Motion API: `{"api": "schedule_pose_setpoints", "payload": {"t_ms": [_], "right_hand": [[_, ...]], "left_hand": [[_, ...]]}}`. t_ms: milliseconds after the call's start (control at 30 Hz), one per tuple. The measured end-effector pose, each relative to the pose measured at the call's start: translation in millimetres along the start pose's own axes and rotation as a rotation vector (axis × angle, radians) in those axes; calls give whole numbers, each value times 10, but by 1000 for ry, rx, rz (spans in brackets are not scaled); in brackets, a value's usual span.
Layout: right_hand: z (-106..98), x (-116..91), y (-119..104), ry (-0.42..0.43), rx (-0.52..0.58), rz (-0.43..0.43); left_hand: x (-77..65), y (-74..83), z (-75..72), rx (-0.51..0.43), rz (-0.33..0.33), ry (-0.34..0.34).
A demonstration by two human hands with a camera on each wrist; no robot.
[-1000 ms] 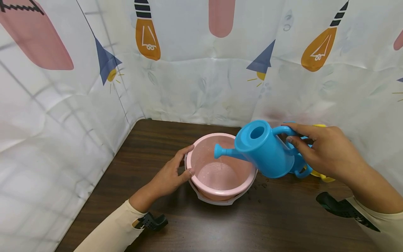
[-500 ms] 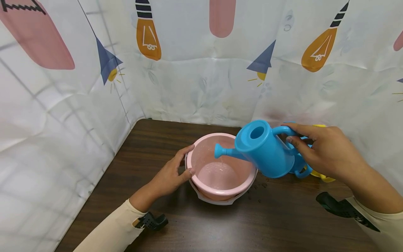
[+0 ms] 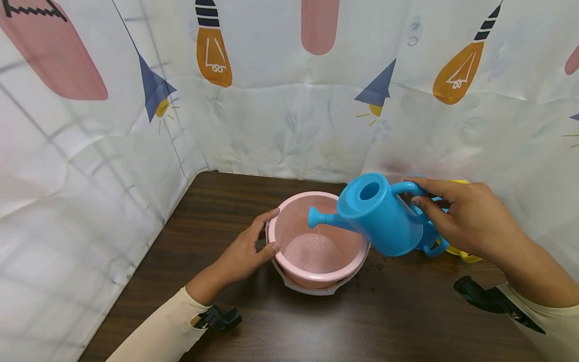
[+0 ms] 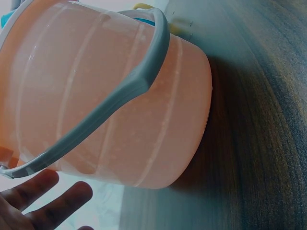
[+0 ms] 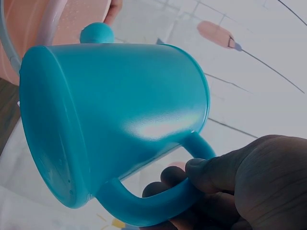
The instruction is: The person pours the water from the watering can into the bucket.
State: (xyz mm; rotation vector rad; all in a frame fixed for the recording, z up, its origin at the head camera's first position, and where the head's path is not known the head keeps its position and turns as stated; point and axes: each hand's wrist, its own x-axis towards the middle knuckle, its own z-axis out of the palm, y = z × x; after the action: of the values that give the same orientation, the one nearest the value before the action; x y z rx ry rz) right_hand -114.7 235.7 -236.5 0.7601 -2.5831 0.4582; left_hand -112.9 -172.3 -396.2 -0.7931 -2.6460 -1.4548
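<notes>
Watering can (image 3: 384, 221), blue and tipped, hangs with its spout above the pink bucket (image 3: 316, 276), a thin water stream (image 3: 319, 233) falling in. The right hand (image 3: 466, 211) curls round its handle; the left hand (image 3: 244, 254), thumb and fingers spread, rests on the bucket's rim over the dark worktop (image 3: 371, 322).

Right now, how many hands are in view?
2: the left hand touches the pink bucket at its rim; the right hand grips the blue watering can by its handle.
</notes>
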Motion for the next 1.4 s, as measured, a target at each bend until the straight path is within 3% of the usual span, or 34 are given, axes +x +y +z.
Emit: {"api": "schedule_pose_setpoints", "payload": {"t_ms": [1400], "right_hand": [[7,-1,13,4,1,-2]], "left_hand": [[-3,19,-5,0,-12,-3]]}}
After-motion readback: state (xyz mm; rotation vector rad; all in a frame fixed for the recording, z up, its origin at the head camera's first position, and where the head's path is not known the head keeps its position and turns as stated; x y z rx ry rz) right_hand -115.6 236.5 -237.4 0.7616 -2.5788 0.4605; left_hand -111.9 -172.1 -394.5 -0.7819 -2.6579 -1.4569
